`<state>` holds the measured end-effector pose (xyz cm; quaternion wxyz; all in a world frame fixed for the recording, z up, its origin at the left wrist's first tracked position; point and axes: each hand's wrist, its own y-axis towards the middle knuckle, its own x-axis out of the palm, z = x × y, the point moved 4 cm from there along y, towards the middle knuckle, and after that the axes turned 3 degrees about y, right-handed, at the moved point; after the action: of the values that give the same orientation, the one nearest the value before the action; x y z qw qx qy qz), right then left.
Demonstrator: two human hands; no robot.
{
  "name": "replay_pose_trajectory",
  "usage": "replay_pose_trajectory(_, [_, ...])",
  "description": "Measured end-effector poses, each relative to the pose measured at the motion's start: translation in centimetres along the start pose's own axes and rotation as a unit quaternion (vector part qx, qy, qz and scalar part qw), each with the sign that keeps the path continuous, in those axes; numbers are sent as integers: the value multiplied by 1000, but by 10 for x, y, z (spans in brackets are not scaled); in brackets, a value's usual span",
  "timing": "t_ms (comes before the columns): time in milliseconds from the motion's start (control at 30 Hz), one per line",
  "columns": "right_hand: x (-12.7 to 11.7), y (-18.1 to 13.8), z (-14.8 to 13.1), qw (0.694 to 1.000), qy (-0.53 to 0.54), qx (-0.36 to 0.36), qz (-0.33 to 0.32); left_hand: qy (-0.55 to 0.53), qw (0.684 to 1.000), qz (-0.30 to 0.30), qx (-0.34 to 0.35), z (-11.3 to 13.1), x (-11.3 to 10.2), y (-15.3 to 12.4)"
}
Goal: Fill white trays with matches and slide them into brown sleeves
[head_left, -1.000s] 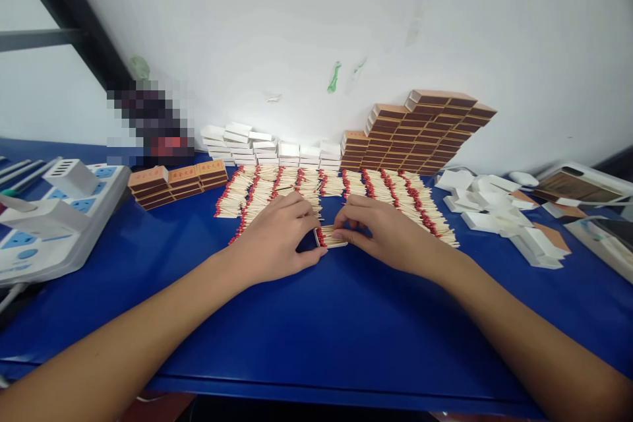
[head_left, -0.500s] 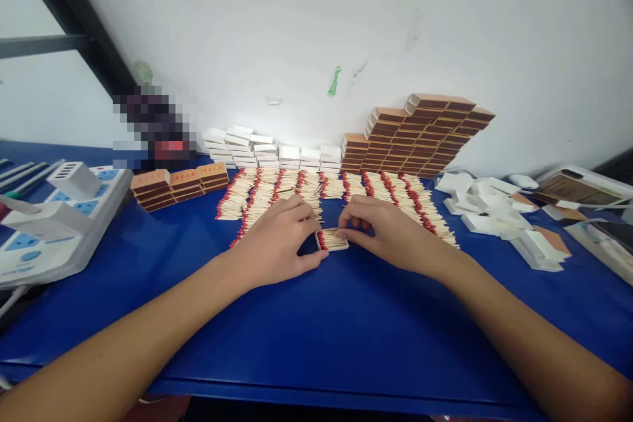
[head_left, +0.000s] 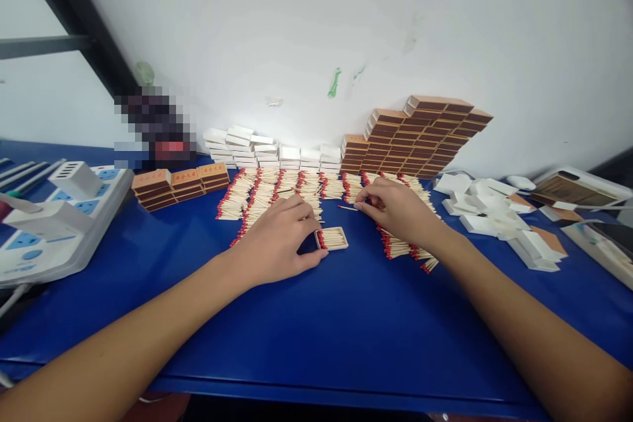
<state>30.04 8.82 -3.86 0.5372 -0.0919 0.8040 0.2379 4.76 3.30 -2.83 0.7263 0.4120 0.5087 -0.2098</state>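
Note:
A small white matchbox tray (head_left: 338,249) lies on the blue table, filled with a layer of red-tipped matches (head_left: 333,237). Its left end sits between the thumb and fingers of my left hand (head_left: 281,237), which steadies it. Farther back and to the right, my right hand (head_left: 393,208) pinches a single match (head_left: 348,208) by its plain end, the red head pointing left. Rows of loose matches (head_left: 289,188) are spread behind and beneath both hands; my hands hide parts of these rows.
Empty white trays (head_left: 289,155) are piled against the wall. Finished-looking brown matchboxes are stacked high (head_left: 415,138) at right and in a low row (head_left: 180,186) at left. Loose white trays (head_left: 487,204) lie right. A power strip (head_left: 99,224) occupies the left side.
My right hand has moved from the tray back and to the right, and now has a single match in its fingertips. My left hand stays at the tray.

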Motion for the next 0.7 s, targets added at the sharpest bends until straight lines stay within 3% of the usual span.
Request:
replay_pose_trajectory(433, [1, -3, -16, 999, 15, -48, -7, 6, 1000, 4, 6, 0, 1, -2])
replay_pose_trajectory(700, [2, -2, -15, 999, 40, -27, 22, 4, 1000, 8, 7, 1, 0, -1])
